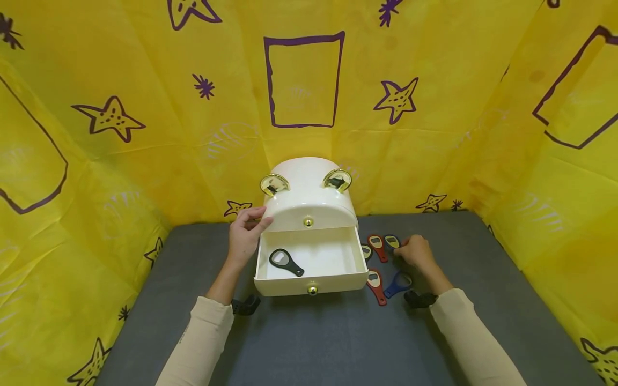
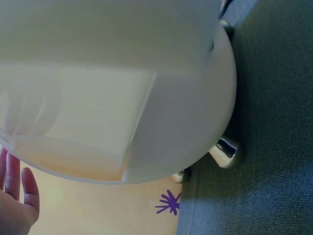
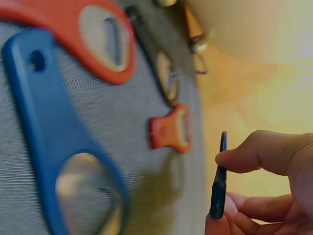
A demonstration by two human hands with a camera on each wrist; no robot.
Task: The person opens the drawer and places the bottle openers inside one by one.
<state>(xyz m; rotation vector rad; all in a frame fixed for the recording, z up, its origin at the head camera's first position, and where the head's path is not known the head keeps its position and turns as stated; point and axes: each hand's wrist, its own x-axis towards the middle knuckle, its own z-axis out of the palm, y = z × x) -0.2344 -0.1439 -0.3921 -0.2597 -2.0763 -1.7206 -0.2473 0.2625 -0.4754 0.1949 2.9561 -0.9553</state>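
A white mini drawer cabinet (image 1: 309, 185) stands on the table with its lower drawer (image 1: 338, 281) pulled out. Inside that drawer lies a black bottle opener (image 1: 292, 267). My left hand (image 1: 244, 236) rests against the cabinet's left side, fingers fairly straight; the left wrist view catches part of the hand (image 2: 18, 196) beside the white shell. To the right of the cabinet, my right hand (image 1: 419, 252) pinches a dark bottle opener (image 1: 392, 242) between thumb and fingers. Seen edge-on in the right wrist view, this opener (image 3: 219, 188) is raised off the table.
Near the drawer's right side lie a red bottle opener (image 1: 375, 284), a blue one (image 1: 399, 284), another red one (image 1: 377, 246) and a dark one (image 1: 366, 253) partly hidden by the drawer. Gold knobs and gold-rimmed eyes adorn the cabinet. Yellow patterned cloth (image 1: 232, 145) surrounds the grey table (image 1: 309, 343).
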